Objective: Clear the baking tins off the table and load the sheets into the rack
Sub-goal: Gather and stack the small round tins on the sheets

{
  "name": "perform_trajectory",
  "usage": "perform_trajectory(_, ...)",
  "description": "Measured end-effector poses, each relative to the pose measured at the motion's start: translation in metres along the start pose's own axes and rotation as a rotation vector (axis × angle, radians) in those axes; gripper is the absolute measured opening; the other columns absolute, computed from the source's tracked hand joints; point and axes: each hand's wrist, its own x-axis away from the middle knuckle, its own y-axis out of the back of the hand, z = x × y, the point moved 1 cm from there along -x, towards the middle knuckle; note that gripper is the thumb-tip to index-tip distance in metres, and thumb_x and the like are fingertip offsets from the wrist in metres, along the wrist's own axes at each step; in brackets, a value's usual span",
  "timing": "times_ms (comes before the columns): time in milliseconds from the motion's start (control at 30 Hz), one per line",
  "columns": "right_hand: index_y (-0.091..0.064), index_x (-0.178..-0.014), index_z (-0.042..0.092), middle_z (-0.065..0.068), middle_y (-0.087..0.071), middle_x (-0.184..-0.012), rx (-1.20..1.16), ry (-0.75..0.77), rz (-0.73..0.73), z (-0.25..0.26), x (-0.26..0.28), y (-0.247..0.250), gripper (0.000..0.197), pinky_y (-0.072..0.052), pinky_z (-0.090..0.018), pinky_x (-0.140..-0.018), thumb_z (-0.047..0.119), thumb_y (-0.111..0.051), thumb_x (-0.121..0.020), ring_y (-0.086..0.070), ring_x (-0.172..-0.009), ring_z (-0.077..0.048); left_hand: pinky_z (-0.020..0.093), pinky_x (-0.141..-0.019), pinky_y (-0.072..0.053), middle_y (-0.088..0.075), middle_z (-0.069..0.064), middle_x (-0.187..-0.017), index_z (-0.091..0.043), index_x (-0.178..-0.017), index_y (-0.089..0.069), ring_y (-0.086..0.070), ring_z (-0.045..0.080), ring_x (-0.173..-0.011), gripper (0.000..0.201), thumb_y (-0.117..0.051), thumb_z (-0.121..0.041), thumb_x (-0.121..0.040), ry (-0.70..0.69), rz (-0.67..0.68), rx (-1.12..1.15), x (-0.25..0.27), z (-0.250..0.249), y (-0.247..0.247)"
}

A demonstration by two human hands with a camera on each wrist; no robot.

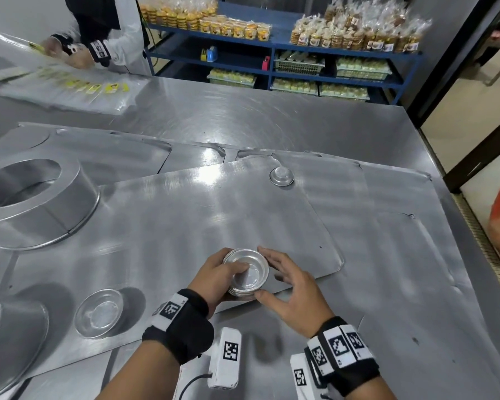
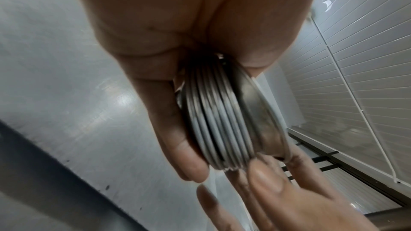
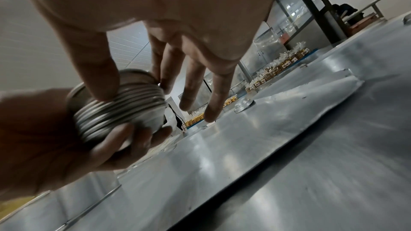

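Head view: the left hand (image 1: pixel 214 277) gripped a stack of small round tins (image 1: pixel 246 271) over overlapping baking sheets (image 1: pixel 185 215) on the steel table (image 1: pixel 272 116); blue shelves (image 1: pixel 344 50) stood behind. Wrist views: the right hand (image 3: pixel 155 15) pinched the stack's rims with thumb and forefinger, its other fingers spread.

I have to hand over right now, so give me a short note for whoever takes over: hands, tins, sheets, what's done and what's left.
Left hand grips a nested stack of small tins; right hand steadies its rim with thumb and fingertips.
Loose on the sheets: an upright small tin near left, an upturned one far centre, large round tins at left.
Done: several small tins stacked.
Left: those tins, then the overlapping sheets, all on the table; no rack in view.
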Motion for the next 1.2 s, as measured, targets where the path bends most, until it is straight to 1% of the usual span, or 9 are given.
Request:
perform_trajectory(100,-0.052,-0.133,0.034,0.025,-0.06,-0.128,0.034,-0.025,0.021,-0.007,-0.016,0.012,0.064,-0.046,-0.023,-0.101,0.013,-0.076,-0.079,-0.054,-0.12,0.007,0.063,-0.073,-0.058,-0.062,0.023,-0.1,-0.001,-0.111,-0.064,-0.064,0.043,-0.089,0.021,-0.058,0.0,-0.091,0.027,-0.011,0.04,-0.004,0.0,0.002)
perform_trajectory(200,-0.062,-0.121,0.03,0.021,-0.067,-0.116,0.105,-0.083,0.0,-0.025,-0.043,0.02,0.046,-0.051,-0.025,-0.096,0.009,-0.07,-0.082,-0.061,-0.107,0.006,0.059,-0.069,-0.059,-0.059,0.022,-0.102,0.0,-0.11,-0.064,-0.062,0.045,-0.088,0.018,-0.057,-0.002,-0.094,0.056,-0.027,0.078,-0.008,-0.002,0.003)
perform_trajectory(300,-0.067,-0.109,0.023,0.012,-0.07,-0.104,0.199,-0.151,-0.052,-0.046,-0.078,0.026,0.03,-0.055,-0.027,-0.091,0.007,-0.066,-0.084,-0.065,-0.092,0.001,0.058,-0.07,-0.059,-0.058,0.021,-0.101,-0.001,-0.108,-0.065,-0.062,0.044,-0.089,0.017,-0.057,-0.003,-0.094,0.062,-0.038,0.085,-0.014,-0.004,0.005)
perform_trajectory(400,-0.068,-0.105,0.019,0.004,-0.07,-0.1,0.303,-0.223,-0.07,-0.064,-0.116,0.031,0.023,-0.056,-0.032,-0.089,0.01,-0.067,-0.083,-0.066,-0.088,-0.01,0.061,-0.072,-0.058,-0.06,0.022,-0.102,0.0,-0.109,-0.065,-0.062,0.044,-0.09,0.017,-0.055,-0.002,-0.094,0.058,-0.052,0.09,-0.022,-0.006,0.005)
perform_trajectory(533,-0.067,-0.112,0.014,-0.003,-0.07,-0.109,0.512,-0.223,-0.094,-0.077,-0.167,0.044,0.029,-0.052,-0.034,-0.094,0.014,-0.066,-0.083,-0.065,-0.101,-0.022,0.061,-0.073,-0.058,-0.06,0.021,-0.103,0.0,-0.109,-0.064,-0.061,0.043,-0.092,0.018,-0.055,-0.001,-0.094,0.055,-0.068,0.109,-0.033,-0.01,0.006)
perform_trajectory(667,-0.057,-0.13,0.011,-0.011,-0.06,-0.128,0.744,-0.19,-0.074,-0.086,-0.213,0.057,0.047,-0.042,-0.036,-0.105,0.018,-0.062,-0.083,-0.049,-0.122,-0.032,0.063,-0.074,-0.057,-0.06,0.019,-0.101,-0.001,-0.11,-0.064,-0.062,0.042,-0.09,0.017,-0.055,-0.002,-0.095,0.05,-0.087,0.12,-0.046,-0.013,0.007)
perform_trajectory(833,-0.047,-0.135,0.01,-0.01,-0.049,-0.138,0.898,-0.185,-0.098,-0.096,-0.263,0.072,0.059,-0.043,-0.041,-0.1,0.023,-0.067,-0.08,-0.041,-0.126,-0.034,0.066,-0.074,-0.056,-0.058,0.018,-0.099,-0.001,-0.109,-0.064,-0.061,0.042,-0.089,0.018,-0.054,0.0,-0.095,0.049,-0.114,0.133,-0.059,-0.017,0.008)
perform_trajectory(1033,-0.036,-0.141,0.01,-0.008,-0.042,-0.142,0.865,-0.324,-0.09,-0.1,-0.315,0.077,0.072,-0.041,-0.045,-0.1,0.033,-0.072,-0.083,-0.037,-0.132,-0.032,0.069,-0.076,-0.054,-0.06,0.017,-0.097,-0.005,-0.108,-0.066,-0.061,0.042,-0.091,0.018,-0.054,-0.002,-0.094,0.052,-0.141,0.123,-0.074,-0.019,0.013)
perform_trajectory(1200,-0.04,-0.135,0.008,-0.017,-0.048,-0.134,0.838,-0.396,-0.115,-0.112,-0.328,0.077,0.061,-0.043,-0.044,-0.097,0.023,-0.068,-0.083,-0.044,-0.126,-0.039,0.069,-0.077,-0.054,-0.059,0.01,-0.088,-0.006,-0.105,-0.066,-0.059,0.032,-0.084,0.017,-0.055,-0.001,-0.093,0.057,-0.171,0.14,-0.08,-0.021,0.014)
